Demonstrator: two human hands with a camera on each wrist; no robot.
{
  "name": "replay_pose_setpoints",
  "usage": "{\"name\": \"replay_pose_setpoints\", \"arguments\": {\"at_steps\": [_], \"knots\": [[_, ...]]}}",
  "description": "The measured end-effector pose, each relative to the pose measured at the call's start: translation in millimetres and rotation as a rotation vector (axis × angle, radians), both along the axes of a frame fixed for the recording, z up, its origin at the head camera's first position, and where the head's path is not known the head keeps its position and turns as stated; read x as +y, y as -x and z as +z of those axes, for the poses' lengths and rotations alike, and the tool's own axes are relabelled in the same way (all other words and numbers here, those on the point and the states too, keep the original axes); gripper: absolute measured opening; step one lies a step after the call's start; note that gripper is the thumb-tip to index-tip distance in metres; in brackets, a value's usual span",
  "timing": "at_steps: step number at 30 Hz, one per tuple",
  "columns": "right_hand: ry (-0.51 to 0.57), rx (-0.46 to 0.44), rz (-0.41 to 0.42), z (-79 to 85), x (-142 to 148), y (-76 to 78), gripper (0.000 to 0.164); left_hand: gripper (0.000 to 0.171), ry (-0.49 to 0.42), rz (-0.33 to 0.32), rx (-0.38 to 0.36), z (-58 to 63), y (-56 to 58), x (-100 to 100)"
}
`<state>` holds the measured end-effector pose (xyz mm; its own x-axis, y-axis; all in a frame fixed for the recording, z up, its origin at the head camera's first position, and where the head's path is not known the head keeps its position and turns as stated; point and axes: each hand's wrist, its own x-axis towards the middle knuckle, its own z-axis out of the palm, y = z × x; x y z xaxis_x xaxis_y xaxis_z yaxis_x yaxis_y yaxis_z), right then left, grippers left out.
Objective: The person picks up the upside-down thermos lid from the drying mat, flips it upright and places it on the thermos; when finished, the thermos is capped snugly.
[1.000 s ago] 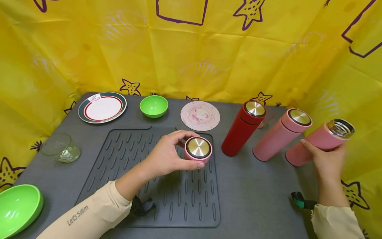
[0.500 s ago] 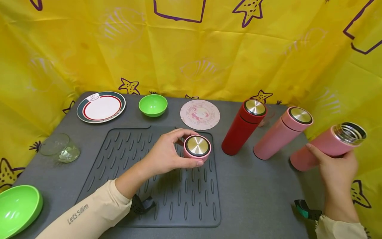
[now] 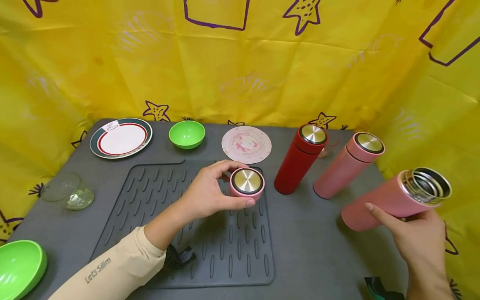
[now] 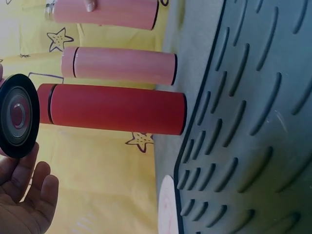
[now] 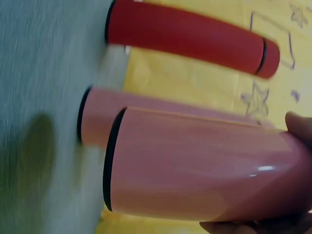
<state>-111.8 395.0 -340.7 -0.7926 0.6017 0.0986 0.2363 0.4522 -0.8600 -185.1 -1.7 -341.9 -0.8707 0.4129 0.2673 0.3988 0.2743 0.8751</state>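
My left hand (image 3: 211, 189) pinches a pink thermos lid (image 3: 246, 183) with a gold-coloured top, held above the grey ribbed drying mat (image 3: 202, 271). In the left wrist view the lid's underside (image 4: 19, 117) faces the camera. On the right, my right hand (image 3: 420, 237) grips an uncapped pink thermos (image 3: 386, 200) by its body, its steel mouth bare and tilted right. Its base is lifted off the table in the right wrist view, a shadow beneath. Left of it stand a capped pink thermos (image 3: 341, 171) and a capped red thermos (image 3: 296, 162).
A drinking glass (image 3: 80, 198) and a green bowl (image 3: 20, 266) are at the left. Along the back sit a plate (image 3: 121, 139), a smaller green bowl (image 3: 187, 134) and a round pink mat (image 3: 246, 144). Another clear glass (image 3: 331, 141) stands partly hidden behind the red thermos. Yellow cloth surrounds the table.
My right hand has lifted the uncapped thermos off the table and brought it nearer the camera, away from the capped ones. The left hand has stayed almost still with the lid.
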Motion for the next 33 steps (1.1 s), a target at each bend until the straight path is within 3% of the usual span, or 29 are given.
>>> {"name": "replay_pose_setpoints", "arguments": {"at_steps": [6, 13, 22, 33], "knots": [[-0.125, 0.058, 0.276, -6.1, -34, -3.8, 0.067, 0.057, -0.018, -0.014, 0.018, 6.8, -1.3, 7], [-0.129, 0.086, 0.502, -18.5, -72, 4.1, 0.065, 0.057, -0.041, -0.020, 0.045, 17.3, -2.2, 17], [-0.020, 0.128, 0.616, -32.1, -99, 11.1, 0.064, 0.058, -0.094, -0.048, 0.135, 33.5, 0.0, 35], [-0.022, 0.160, 0.678, -33.4, -103, 15.5, 0.064, 0.058, -0.151, -0.107, 0.259, 59.6, 2.0, 65]]}}
